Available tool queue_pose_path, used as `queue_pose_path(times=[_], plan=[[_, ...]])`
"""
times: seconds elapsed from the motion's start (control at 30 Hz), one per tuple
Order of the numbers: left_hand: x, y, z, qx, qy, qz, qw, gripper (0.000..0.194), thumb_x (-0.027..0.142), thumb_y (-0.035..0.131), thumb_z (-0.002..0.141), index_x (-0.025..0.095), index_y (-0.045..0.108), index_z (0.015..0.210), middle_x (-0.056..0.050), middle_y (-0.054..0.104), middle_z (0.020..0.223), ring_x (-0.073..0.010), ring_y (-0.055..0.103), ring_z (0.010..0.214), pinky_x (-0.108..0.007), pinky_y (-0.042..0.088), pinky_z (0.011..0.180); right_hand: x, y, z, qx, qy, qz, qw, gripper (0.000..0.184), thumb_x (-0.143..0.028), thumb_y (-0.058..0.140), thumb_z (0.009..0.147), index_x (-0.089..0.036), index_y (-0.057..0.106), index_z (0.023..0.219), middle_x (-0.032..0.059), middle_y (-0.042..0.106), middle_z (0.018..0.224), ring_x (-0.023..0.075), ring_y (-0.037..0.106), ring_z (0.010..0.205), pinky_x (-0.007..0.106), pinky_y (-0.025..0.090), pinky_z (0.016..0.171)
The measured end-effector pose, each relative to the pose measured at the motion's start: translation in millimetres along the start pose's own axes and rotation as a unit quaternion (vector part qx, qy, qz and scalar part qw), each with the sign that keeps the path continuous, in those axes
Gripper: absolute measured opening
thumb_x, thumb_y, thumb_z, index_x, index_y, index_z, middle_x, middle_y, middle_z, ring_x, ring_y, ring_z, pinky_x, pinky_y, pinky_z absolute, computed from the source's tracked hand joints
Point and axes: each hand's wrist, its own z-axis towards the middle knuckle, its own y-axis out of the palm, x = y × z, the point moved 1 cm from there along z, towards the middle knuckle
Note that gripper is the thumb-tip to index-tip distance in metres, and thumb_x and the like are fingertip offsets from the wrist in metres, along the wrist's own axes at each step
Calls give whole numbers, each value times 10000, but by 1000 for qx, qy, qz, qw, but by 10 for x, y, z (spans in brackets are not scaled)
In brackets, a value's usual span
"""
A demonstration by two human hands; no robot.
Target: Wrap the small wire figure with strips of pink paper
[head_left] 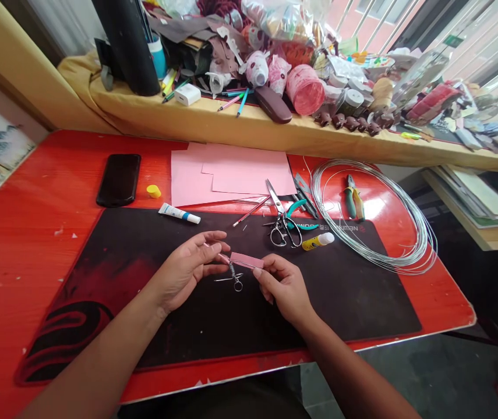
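Observation:
Between my hands hangs a small wire figure (233, 272), with a coiled body and a round loop at its lower end. A pink paper strip (246, 260) reaches out from its top to the right. My right hand (284, 285) pinches the strip's far end between thumb and fingers. On the other side my left hand (194, 265) has its thumb and fingers closed around a thin pink piece (217, 251) joined to the figure; part of that piece is hidden by the fingers. Both hands are above the black desk mat (214, 337).
Behind my hands lie scissors (280, 215), teal-handled pliers (299, 215), a glue stick (317, 241), a white tube (179, 213) and pink paper sheets (249, 174). A wire coil (423, 233) and more pliers (354, 201) are right; a phone (119, 180) and yellow cap (154, 191) left.

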Motion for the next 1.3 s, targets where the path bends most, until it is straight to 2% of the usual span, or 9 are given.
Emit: queue_pose_path(times=[0.13,0.23,0.37,0.53,0.67,0.8,1.03,1.17,1.3], plan=[[79,-74,4,-37,-3,64,997,326,314,871,828,172,798,1112,-109,763,1036,-195,731,850,-294,629,780,-17,-1,9,-14,10,-3,1000,312,-465,772,887,-204,622,802,-78,488,510,81,393,408,202,292,392],[165,-102,9,-60,12,175,983,287,342,888,799,192,835,1038,-108,791,954,-216,736,825,-286,607,759,-26,-15,17,-25,28,-1,999,318,-469,785,866,-202,625,802,-77,498,521,80,400,406,199,291,388],[297,-104,9,-74,40,349,933,217,402,862,798,249,856,952,-76,820,956,-253,736,875,-306,584,788,-41,-43,28,-37,48,16,998,301,-456,782,860,-198,632,818,-88,500,486,75,379,385,193,283,380],[382,43,-34,-52,139,450,881,276,394,849,795,299,855,1054,-72,802,1122,-289,707,1052,-281,552,770,-68,-42,32,-66,61,36,995,301,-449,790,853,-200,625,819,-94,501,485,72,375,380,188,259,374],[366,205,-56,-104,175,495,845,150,396,810,837,294,865,933,-64,785,917,-264,687,883,-278,499,718,-77,-34,24,-88,64,45,993,324,-471,795,861,-206,613,812,-99,492,485,71,371,384,193,262,387],[357,263,-68,-143,164,532,818,177,394,733,898,277,848,835,-42,756,795,-227,652,750,-281,456,691,-81,-38,12,-102,63,42,992,322,-475,796,859,-203,630,819,-98,485,494,74,379,395,195,277,390],[306,252,-123,-178,64,504,843,275,466,700,924,232,829,855,-19,741,759,-193,632,710,-260,433,651,-100,-33,16,-122,44,30,991,326,-484,807,853,-194,661,817,-77,520,545,82,428,446,199,338,428],[167,199,-94,-140,15,396,907,247,463,785,851,219,814,819,-24,749,789,-198,652,765,-282,489,729,-68,-62,15,-105,21,51,993,340,-522,755,917,-186,711,891,-56,557,603,96,481,495,208,398,464],[-20,198,-44,-53,4,216,975,238,419,867,797,199,827,879,-47,768,823,-167,655,732,-265,514,703,-33,-80,13,-63,23,76,995,356,-535,743,927,-180,725,944,-40,591,662,101,512,523,217,419,486]])
